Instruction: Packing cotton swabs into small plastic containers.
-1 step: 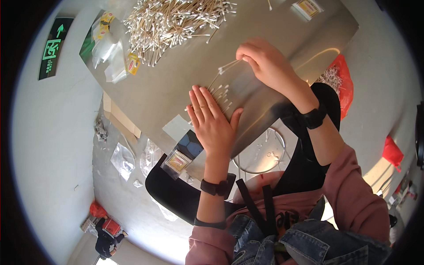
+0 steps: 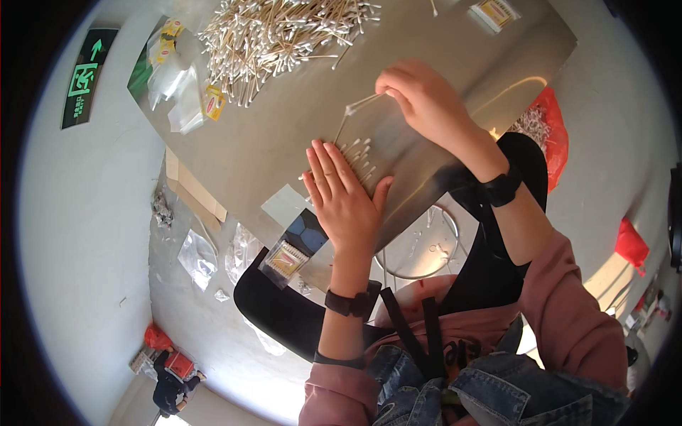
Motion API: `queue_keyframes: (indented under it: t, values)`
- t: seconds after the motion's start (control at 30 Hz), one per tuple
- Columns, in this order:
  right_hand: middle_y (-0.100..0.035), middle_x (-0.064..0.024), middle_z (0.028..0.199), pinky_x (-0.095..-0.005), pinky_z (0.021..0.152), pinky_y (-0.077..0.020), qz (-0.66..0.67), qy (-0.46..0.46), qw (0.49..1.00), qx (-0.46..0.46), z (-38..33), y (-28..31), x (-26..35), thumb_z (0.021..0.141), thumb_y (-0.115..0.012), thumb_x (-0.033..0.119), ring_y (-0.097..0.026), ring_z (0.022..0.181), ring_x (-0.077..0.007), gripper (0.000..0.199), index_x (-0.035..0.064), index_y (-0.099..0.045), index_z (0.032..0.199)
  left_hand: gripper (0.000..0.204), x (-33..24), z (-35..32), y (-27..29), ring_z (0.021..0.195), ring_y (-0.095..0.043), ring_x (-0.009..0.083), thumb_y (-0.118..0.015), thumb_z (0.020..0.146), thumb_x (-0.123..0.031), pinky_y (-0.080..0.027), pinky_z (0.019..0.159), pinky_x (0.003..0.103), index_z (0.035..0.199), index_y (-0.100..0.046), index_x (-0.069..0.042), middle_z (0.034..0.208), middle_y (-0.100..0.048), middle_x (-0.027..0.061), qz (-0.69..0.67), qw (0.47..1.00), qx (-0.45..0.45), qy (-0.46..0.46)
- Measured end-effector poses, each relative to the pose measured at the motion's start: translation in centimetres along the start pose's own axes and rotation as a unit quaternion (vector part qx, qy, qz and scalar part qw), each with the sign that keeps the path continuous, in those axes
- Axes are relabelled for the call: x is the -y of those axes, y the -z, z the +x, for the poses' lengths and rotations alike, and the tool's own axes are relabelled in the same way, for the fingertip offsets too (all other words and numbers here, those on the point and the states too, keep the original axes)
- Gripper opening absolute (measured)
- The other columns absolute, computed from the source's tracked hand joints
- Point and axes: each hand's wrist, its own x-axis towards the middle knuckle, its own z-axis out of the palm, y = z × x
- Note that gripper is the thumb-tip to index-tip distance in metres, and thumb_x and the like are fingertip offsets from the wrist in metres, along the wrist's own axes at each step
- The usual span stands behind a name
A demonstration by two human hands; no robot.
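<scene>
A few cotton swabs (image 2: 359, 105) are pinched in my right hand (image 2: 425, 99), whose grip is closed on them just above the table (image 2: 298, 128), their white tips pointing left. Below them a small row of swabs (image 2: 359, 157) lies flat on the table, and my left hand (image 2: 343, 200) rests open, palm down, fingers spread, touching that row and gripping nothing. The table is a bare, shiny grey metal sheet. At its far edge sits a big loose heap of swabs (image 2: 277, 35), with clear plastic bags (image 2: 174, 85) to its left and a small yellow packet (image 2: 495, 13) far right. A filled swab packet (image 2: 284, 259) lies at the near-left corner. Beyond the table the pale floor (image 2: 92, 234) holds scattered clear wrappers (image 2: 199, 257) and a red bag (image 2: 550, 135)
</scene>
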Motion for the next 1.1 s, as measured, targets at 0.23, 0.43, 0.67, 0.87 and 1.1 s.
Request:
queue_keyframes:
  t: [0.23,0.43,0.67,0.87,1.1]
  values:
    - [-0.059,-0.0083,0.085,-0.0405,0.077,-0.0481,0.099,0.058,0.986,0.12,-0.4,-4.3,4.7,0.076,-0.063,-0.005,-0.059,0.091,-0.0307,0.015,0.0042,-0.062,0.087,0.098,-0.6,-1.0,-0.3,0.151,-0.016,0.0405,-0.052,0.093,-0.06,-0.017,0.12,0.052,0.153,-0.019,0.01,0.159,-0.023,0.0282,-0.015,0.999,-0.026,0.036]
    - [-0.065,-0.0101,0.095,-0.042,0.079,-0.0498,0.149,-0.032,0.987,0.059,-1.0,-3.0,4.1,0.083,-0.061,-0.003,-0.061,0.092,-0.0325,0.016,0.0051,-0.066,0.096,0.093,1.0,1.5,0.3,0.15,-0.019,0.0401,-0.051,0.095,-0.059,-0.019,0.12,0.052,0.151,-0.023,0.011,0.159,-0.024,0.0275,-0.001,0.999,-0.032,0.021]
    - [-0.066,-0.0103,0.098,-0.0407,0.08,-0.0509,0.115,-0.057,0.991,-0.029,-1.3,-2.5,3.1,0.089,-0.059,-0.001,-0.062,0.094,-0.0324,0.017,0.0055,-0.064,0.103,0.072,3.3,2.7,0.9,0.138,-0.043,0.0368,-0.066,0.094,-0.035,-0.032,0.114,0.046,0.148,-0.037,0.003,0.146,-0.046,0.0251,-0.186,0.966,-0.164,0.072]
    - [-0.066,-0.0096,0.098,-0.0407,0.079,-0.0512,0.12,-0.069,0.99,-0.007,-1.0,-2.2,2.9,0.088,-0.059,-0.001,-0.063,0.092,-0.0323,0.017,0.0052,-0.063,0.103,0.026,6.2,6.3,3.0,0.087,-0.064,0.0229,-0.073,0.083,-0.007,-0.051,0.08,0.037,0.104,-0.06,0.0,0.099,-0.064,0.0122,-0.267,0.929,-0.016,0.257]
    - [-0.066,-0.009,0.097,-0.0399,0.076,-0.0517,0.079,-0.044,0.996,-0.006,-0.7,-2.5,3.0,0.087,-0.06,-0.001,-0.063,0.09,-0.031,0.016,0.0055,-0.064,0.101,0.022,7.8,6.8,3.5,0.084,-0.068,0.0211,-0.067,0.083,0.004,-0.054,0.077,0.032,0.104,-0.063,0.0,0.09,-0.068,0.0117,-0.309,0.94,-0.074,0.123]
